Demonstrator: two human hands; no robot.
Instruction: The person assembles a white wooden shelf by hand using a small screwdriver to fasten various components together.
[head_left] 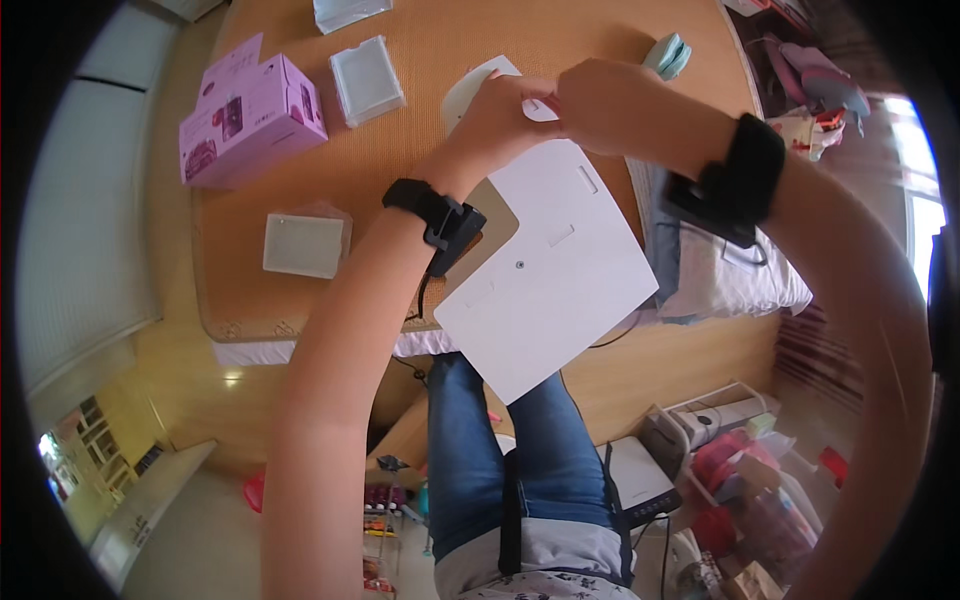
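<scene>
A flat white panel (560, 270) with several narrow slots and one small round metal fitting lies slanted across the bed's near edge, its lower corner over my legs. Both hands meet at its far end. My left hand (505, 118) is closed there, with white material showing between thumb and fingers. Against its fingertips, my right hand (605, 105) is curled shut; whatever it pinches is hidden. Beyond the left hand shows a rounded white end piece (462, 95). Under the panel's left side is a tan, round-cornered surface (485, 232).
On the orange-brown mat (400, 180) stand a pink-purple box (255, 120) and clear-wrapped white trays (368, 80), another tray (303, 245) lying nearer. A mint-green pouch (668, 55) sits far right. A pillow (715, 275) is at the right edge; cluttered shelving (735, 450) stands below.
</scene>
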